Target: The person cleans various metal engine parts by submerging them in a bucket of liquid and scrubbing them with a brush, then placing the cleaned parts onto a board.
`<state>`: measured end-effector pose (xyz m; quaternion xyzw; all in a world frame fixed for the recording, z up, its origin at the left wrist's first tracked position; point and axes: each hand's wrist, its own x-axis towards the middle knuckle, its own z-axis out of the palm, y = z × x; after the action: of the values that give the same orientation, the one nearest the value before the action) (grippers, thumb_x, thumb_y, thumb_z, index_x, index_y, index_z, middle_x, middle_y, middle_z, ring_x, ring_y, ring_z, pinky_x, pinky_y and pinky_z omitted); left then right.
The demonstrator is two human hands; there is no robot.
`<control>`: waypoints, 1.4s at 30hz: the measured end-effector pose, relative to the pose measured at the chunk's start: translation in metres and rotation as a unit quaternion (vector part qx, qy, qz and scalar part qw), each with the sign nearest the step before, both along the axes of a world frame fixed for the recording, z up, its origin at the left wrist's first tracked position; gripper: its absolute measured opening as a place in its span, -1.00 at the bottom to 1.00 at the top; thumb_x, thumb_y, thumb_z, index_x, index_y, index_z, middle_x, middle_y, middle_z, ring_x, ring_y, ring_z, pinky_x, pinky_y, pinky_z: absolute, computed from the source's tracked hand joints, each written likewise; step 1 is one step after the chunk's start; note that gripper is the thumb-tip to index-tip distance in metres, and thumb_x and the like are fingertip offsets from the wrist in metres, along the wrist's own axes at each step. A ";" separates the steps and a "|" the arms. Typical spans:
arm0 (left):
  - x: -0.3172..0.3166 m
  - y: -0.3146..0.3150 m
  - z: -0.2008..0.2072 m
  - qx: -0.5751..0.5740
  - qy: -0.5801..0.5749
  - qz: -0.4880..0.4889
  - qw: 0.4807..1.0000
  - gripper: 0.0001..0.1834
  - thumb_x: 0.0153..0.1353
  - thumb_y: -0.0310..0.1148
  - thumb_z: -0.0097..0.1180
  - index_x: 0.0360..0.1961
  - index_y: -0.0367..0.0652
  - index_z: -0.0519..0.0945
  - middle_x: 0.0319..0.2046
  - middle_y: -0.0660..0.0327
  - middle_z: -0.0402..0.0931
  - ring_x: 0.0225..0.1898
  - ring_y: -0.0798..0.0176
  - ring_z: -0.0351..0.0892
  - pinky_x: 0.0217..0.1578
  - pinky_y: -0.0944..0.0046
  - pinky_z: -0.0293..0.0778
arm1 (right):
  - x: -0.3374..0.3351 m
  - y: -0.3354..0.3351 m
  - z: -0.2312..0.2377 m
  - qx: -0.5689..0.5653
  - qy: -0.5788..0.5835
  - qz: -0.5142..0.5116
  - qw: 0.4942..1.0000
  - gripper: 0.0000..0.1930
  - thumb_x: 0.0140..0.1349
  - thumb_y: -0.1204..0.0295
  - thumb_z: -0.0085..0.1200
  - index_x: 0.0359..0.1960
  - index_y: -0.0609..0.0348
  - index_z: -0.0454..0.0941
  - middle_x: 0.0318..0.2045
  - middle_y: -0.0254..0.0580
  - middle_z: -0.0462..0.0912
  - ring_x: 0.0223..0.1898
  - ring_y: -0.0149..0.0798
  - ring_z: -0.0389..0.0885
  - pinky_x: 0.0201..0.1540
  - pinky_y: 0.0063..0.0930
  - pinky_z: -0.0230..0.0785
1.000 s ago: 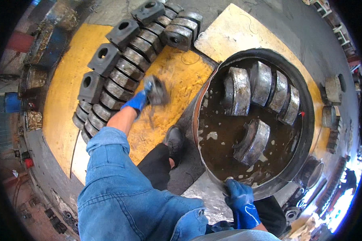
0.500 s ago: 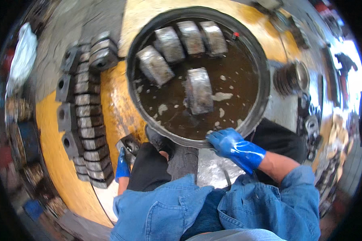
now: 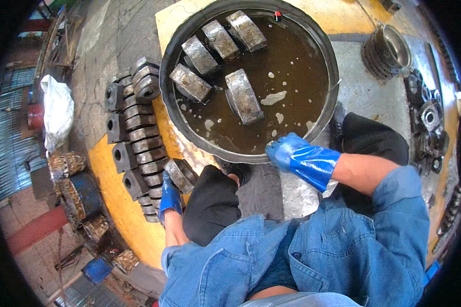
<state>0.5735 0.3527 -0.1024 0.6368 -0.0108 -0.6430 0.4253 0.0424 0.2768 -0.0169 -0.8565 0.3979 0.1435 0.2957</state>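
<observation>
In a blue rubber glove, my left hand (image 3: 171,197) is closed on a grey metal block (image 3: 181,175) with a curved recess, beside my left knee. The held block is tilted next to a long row of similar metal blocks (image 3: 147,145); whether it touches them I cannot tell. My right hand (image 3: 288,152), gloved alike, has its fingers curled on the near rim of a round dark basin (image 3: 231,158). Brown liquid with pale foam patches fills the basin. Several wet blocks stand along its left and far side, and one block (image 3: 245,97) sits nearer the middle.
Another line of blocks with round holes (image 3: 123,156) borders the row on the left. At the right are a ribbed metal cylinder (image 3: 386,52) and dark metal parts (image 3: 430,117). A white sack (image 3: 56,110) and rusty parts (image 3: 79,194) lie far left. A small red object (image 3: 278,16) is at the basin's far rim.
The whole view has shifted, with the basin now higher in the picture. The block in my left hand has been tilted up and brought closer to the row. My right hand stays at the rim.
</observation>
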 end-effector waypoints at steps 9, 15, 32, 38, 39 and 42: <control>-0.041 -0.044 0.218 -0.157 -0.241 -0.035 0.957 -0.03 0.43 0.48 -0.11 0.40 -0.25 0.50 0.30 0.01 0.58 0.29 -0.10 0.57 0.37 -0.14 0.42 | -0.006 0.000 -0.017 -0.039 -0.090 -0.001 0.995 -0.77 0.21 0.29 0.23 -0.20 0.16 0.72 -0.28 0.10 0.80 -0.18 0.17 0.81 -0.10 0.08 0.66; -0.179 -0.087 0.284 -0.211 -0.155 0.010 0.965 0.02 0.38 0.43 0.02 0.48 -0.31 0.38 0.45 -0.08 0.40 0.41 -0.17 0.42 0.46 -0.19 0.28 | -0.003 -0.011 0.076 -0.068 -0.331 -0.238 0.911 -0.39 0.33 0.03 0.27 0.22 0.27 0.62 0.08 0.30 0.71 0.12 0.23 0.71 0.18 -0.02 0.59; -0.463 -0.174 0.200 -0.131 0.026 -0.187 0.973 -0.40 0.57 0.13 0.03 0.21 -0.21 0.66 0.07 0.11 0.71 0.03 0.13 0.66 0.16 0.12 0.53 | -0.108 -0.077 0.133 0.302 -0.496 -0.447 0.681 -0.30 0.51 -0.15 0.09 0.29 0.31 0.58 0.12 -0.08 0.73 0.13 -0.31 0.69 0.25 -0.34 0.52; -0.456 -0.183 0.131 -0.210 0.035 -0.213 0.954 -0.33 0.60 0.14 -0.05 0.27 -0.32 0.62 0.11 0.08 0.70 0.06 0.17 0.62 0.19 0.16 0.47 | -0.115 -0.092 0.104 0.284 -0.502 -0.417 0.703 -0.45 0.62 0.02 -0.01 0.32 0.26 0.60 0.16 -0.17 0.73 0.14 -0.35 0.65 0.31 -0.39 0.42; -0.454 -0.182 0.128 -0.220 0.018 -0.219 0.950 -0.32 0.60 0.14 -0.06 0.28 -0.33 0.61 0.11 0.07 0.70 0.07 0.18 0.61 0.20 0.17 0.45 | -0.112 -0.097 0.095 0.300 -0.497 -0.413 0.702 -0.45 0.62 0.03 -0.02 0.33 0.26 0.59 0.17 -0.17 0.73 0.15 -0.35 0.64 0.31 -0.39 0.41; -0.445 -0.187 0.102 -0.225 -0.032 -0.261 0.938 -0.38 0.64 0.09 -0.10 0.36 -0.23 0.54 0.27 0.14 0.60 0.24 0.21 0.53 0.34 0.19 0.37 | -0.105 -0.109 0.065 0.334 -0.476 -0.426 0.693 -0.46 0.63 0.06 -0.04 0.34 0.28 0.58 0.20 -0.16 0.72 0.16 -0.35 0.63 0.32 -0.38 0.40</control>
<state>0.1286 0.1656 -0.0001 0.5196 -0.3341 -0.6917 0.3741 -0.0626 0.1679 0.0476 -0.3935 0.4516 -0.3013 0.7419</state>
